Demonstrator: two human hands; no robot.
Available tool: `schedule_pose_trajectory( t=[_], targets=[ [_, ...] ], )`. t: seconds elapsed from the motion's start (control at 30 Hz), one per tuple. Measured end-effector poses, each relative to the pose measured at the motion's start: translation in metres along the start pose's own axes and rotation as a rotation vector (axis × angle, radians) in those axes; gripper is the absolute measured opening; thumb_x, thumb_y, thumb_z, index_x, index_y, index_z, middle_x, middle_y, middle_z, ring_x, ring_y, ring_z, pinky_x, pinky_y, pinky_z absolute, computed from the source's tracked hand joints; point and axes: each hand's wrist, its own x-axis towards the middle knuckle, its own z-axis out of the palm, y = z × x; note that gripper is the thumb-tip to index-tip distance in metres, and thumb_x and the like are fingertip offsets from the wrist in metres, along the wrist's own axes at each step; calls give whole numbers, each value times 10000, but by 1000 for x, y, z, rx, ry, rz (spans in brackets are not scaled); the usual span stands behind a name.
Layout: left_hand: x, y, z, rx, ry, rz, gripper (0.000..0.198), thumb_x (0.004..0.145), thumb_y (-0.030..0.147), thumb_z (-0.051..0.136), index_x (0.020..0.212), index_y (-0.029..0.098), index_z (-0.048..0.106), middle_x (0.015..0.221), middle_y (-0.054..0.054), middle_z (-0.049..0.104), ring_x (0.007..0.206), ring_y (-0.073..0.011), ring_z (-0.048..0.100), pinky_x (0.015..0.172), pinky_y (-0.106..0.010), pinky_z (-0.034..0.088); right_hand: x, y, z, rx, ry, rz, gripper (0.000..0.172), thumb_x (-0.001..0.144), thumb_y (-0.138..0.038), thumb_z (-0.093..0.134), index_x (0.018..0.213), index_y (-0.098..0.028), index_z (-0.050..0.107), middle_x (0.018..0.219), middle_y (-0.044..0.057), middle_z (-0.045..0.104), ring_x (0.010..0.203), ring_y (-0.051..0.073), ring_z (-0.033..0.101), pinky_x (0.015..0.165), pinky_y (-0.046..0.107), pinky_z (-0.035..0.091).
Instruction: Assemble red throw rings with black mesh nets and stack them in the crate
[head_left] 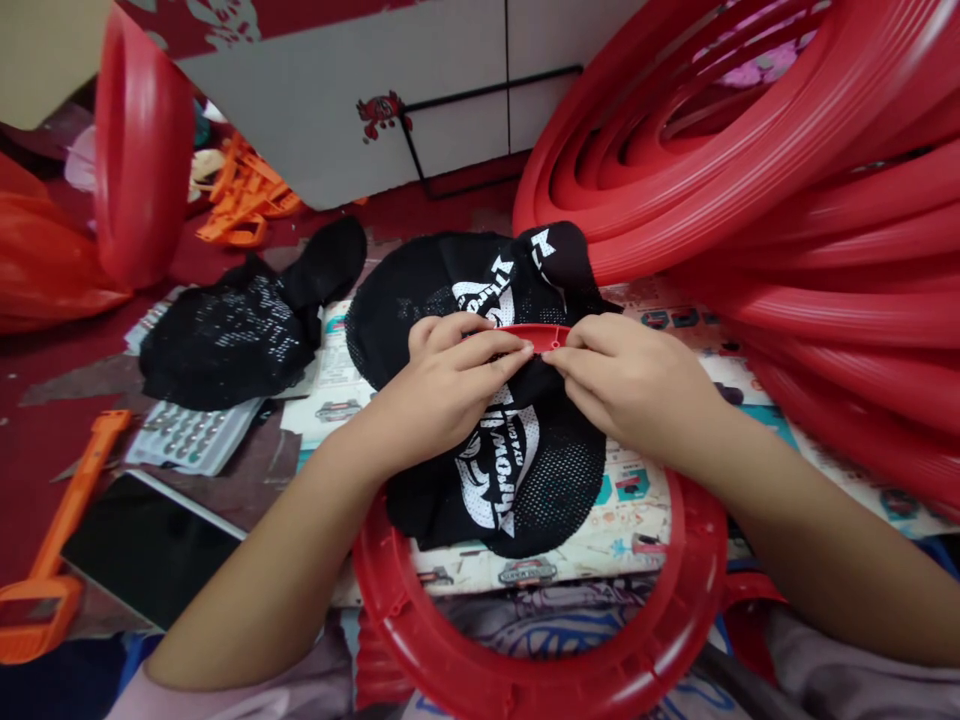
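A red plastic ring [694, 590] leans between my body and the tabletop, its hollow inner side toward me. Black mesh cloth [559, 480] with white lettering drapes over the ring's far part, lying both inside and beyond it. Between my hands a short stretch of red rim shows. My left hand [454, 385] is closed, thumb and fingers pinching at this rim and the cloth. Close beside it, my right hand [637, 385] pinches the same rim from the right. The fingertips nearly meet, and the exact grip beneath them is hidden.
Large red rings [750, 210] are stacked at right; another red ring [142, 150] stands at left. More black mesh cloth [225, 330] lies beside a calculator [191, 435] and dark tablet [150, 545]. Orange plastic parts [244, 195] and an orange handle piece [64, 530] lie leftward. Printed cardboard [637, 500] covers the table.
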Motion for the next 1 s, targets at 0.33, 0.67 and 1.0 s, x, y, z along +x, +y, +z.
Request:
schedule_pose_trajectory(
  t=[0.33, 0.67, 1.0],
  targets=[
    [-1, -2, 5, 74, 24, 41, 365, 957, 172, 394, 1261, 202, 595, 1264, -104, 627, 1150, -298, 460, 935, -494, 343, 1, 0, 5, -64, 21, 10, 266, 938, -180, 433, 915, -150, 697, 835, 75, 605, 752, 185, 482, 603, 304, 320],
    [-2, 2, 7, 214, 12, 10, 381, 931, 158, 439, 1282, 193, 583, 1340, -134, 550, 1175, -341, 434, 908, -518, 368, 1, -2, 8, -152, 36, -6, 196, 913, -160, 494, 885, -152, 688, 786, 60, 573, 729, 179, 469, 589, 277, 304],
    [-1, 1, 4, 78, 1, -98, 384, 927, 186, 450, 1290, 213, 577, 1382, -168, 483, 1241, -345, 456, 975, -544, 381, -1, -5, 4, -204, 8, -59, 155, 896, -164, 537, 936, -165, 687, 775, 48, 578, 705, 189, 506, 555, 289, 260]
  ],
)
